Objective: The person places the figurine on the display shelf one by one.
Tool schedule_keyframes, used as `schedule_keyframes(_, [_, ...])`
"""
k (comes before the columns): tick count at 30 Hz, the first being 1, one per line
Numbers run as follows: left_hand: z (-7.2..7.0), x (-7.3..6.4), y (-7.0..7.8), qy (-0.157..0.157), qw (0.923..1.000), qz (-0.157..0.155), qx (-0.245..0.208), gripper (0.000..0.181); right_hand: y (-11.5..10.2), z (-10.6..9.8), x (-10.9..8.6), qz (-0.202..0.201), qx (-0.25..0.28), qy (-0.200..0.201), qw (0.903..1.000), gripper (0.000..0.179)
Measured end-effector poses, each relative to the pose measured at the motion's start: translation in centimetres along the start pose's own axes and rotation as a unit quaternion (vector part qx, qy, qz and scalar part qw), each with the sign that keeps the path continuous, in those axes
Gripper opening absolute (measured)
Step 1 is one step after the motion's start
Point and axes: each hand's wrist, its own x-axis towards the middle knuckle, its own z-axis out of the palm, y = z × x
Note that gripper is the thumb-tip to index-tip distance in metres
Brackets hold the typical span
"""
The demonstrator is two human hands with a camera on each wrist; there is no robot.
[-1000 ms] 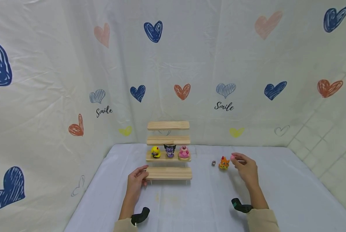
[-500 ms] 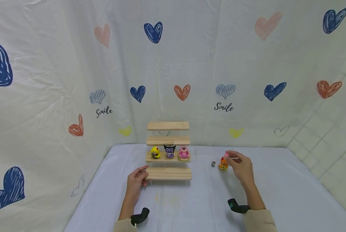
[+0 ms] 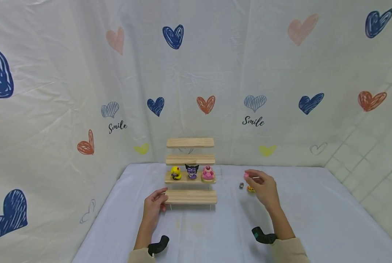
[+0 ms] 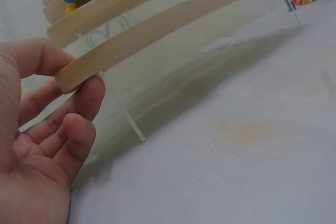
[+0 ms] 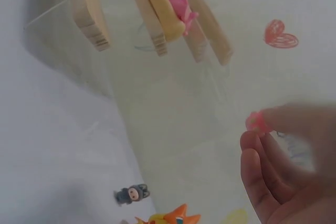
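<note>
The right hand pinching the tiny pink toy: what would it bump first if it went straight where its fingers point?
The right hand would probably meet the tiered pale wooden shelf, near the plump pink figurine at its right end, but depth is unclear.

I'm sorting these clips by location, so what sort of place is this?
Probably an improvised filming or display corner, though the wider room isn't shown: a hanging fabric backdrop printed with hearts, a white-covered table, and a tiered wooden stand holding three toy figurines.
</note>
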Motion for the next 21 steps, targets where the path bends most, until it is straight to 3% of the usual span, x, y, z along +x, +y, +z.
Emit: schedule_keyframes(21, [0.1, -0.2, 0.1, 0.004, 0.9999, 0.0, 0.011, 0.038, -3.5, 4.8, -2.3, -0.072, 0.028, -0.055, 0.9955, 0.024])
